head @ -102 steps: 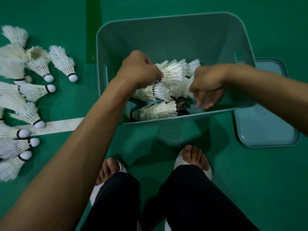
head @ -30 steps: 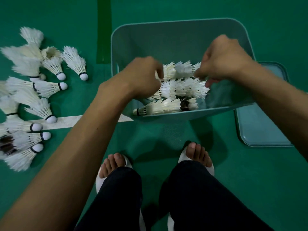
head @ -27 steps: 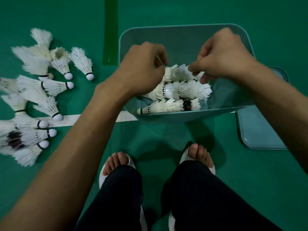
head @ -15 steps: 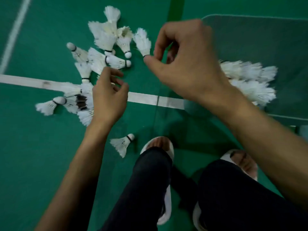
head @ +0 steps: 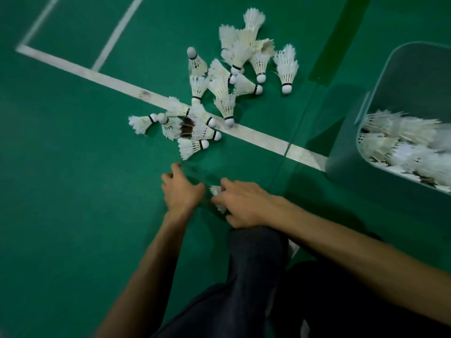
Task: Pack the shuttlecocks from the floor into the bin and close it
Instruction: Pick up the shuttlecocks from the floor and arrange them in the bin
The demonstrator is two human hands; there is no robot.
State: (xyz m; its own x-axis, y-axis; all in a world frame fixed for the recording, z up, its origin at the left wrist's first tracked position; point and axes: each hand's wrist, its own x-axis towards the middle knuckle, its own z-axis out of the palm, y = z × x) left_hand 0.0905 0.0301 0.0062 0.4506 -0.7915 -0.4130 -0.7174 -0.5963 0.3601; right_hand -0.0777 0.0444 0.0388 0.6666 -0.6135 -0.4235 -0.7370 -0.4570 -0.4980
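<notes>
at lower centre of the frame the right hand [head: 244, 203] pinched a lone shuttlecock [head: 217, 191] on the green floor [head: 73, 191], the left hand [head: 181, 191] loose and empty just beside it, while a pile of shuttlecocks [head: 229, 93] lay at upper centre and the part-filled bin [head: 346, 152] stood at the right edge.

The green floor [head: 73, 191] is crossed by a broad white line [head: 117, 82] running from upper left to lower right, with two thinner lines [head: 117, 30] branching off it toward the top. A darker green stripe [head: 339, 37] runs at the upper right. A loose heap of white shuttlecocks [head: 225, 107] lies on and beside the broad line, among them a dark-feathered one [head: 186, 126]. The bin [head: 341, 152] stands at the right, over the line's end. A lone shuttlecock [head: 216, 191] sits nearer the person, mostly hidden.
</notes>
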